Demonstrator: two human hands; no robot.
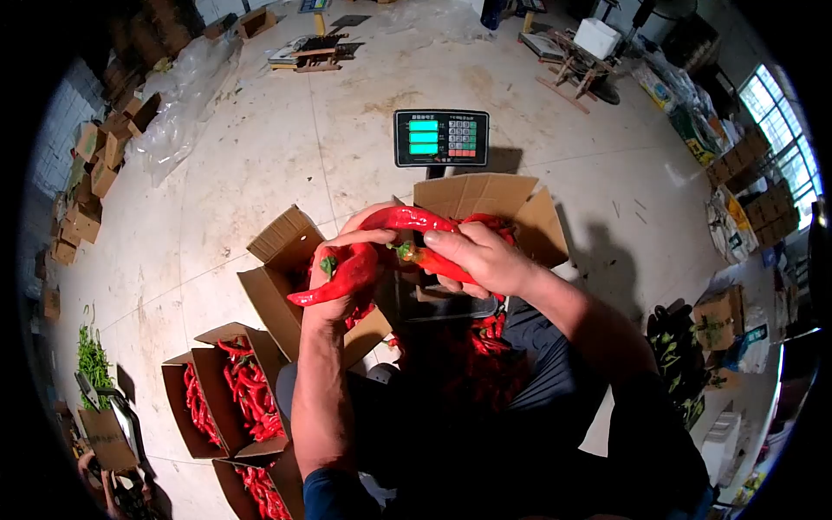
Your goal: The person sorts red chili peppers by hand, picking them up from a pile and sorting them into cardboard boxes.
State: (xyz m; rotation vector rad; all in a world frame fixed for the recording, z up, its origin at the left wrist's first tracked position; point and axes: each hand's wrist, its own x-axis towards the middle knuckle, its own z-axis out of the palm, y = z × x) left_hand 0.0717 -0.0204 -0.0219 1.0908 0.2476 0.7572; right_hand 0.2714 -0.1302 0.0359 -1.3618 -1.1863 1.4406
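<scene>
Long red peppers [347,270] with green stems fill my left hand [334,303], whose fingers are wrapped round them. My right hand [485,258] is closed on another red pepper [440,265], its stem pointing left. A curved red pepper [407,217] spans the gap between both hands, at the fingertips. Both hands are over open cardboard boxes; one box [282,303] lies under my left hand, and another box [485,192] with red peppers stands behind my right hand. More red peppers [490,347] lie below, near my legs.
A scale display [441,138] with lit green panels stands beyond the boxes. Boxes of red peppers [251,394] are at the lower left, green peppers [94,355] at the far left. Dark green produce [676,351] lies at the right, beside a carton [719,318].
</scene>
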